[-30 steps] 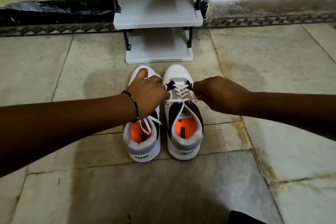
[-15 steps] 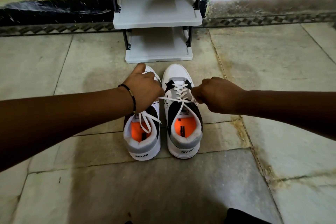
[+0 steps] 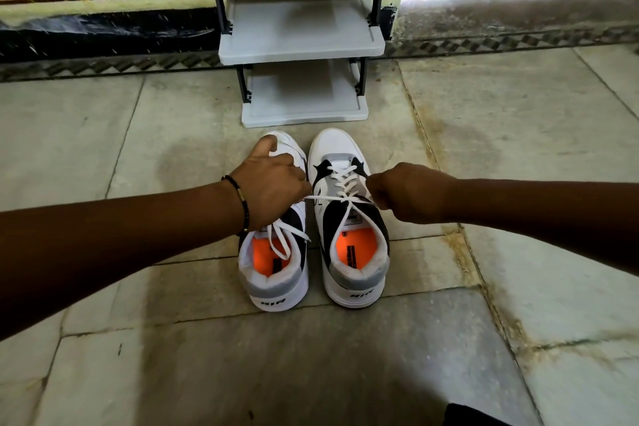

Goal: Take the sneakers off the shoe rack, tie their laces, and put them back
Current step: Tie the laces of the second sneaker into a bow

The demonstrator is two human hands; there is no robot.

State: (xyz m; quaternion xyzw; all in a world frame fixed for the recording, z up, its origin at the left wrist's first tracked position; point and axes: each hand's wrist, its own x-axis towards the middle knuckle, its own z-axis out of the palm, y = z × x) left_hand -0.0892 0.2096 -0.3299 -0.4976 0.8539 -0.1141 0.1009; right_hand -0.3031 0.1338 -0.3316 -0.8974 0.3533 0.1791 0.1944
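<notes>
While both sneakers are sitting side by side on the floor (image 3: 138, 135) just in front of the shoe rack (image 3: 301, 41), "AIR" is showing on each heel. Left hand (image 3: 273, 188) and right hand (image 3: 409, 194) are both fisted, each pinching an end of the right sneaker's (image 3: 349, 218) white lace (image 3: 340, 198) and pulling it sideways, with the left hand hovering over the left sneaker (image 3: 276, 266).

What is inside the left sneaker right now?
Inside the left sneaker an orange insole shows, with loose loops of its white lace lying over the opening. The left hand covers the tongue and eyelets, so the lacing there cannot be seen.
</notes>
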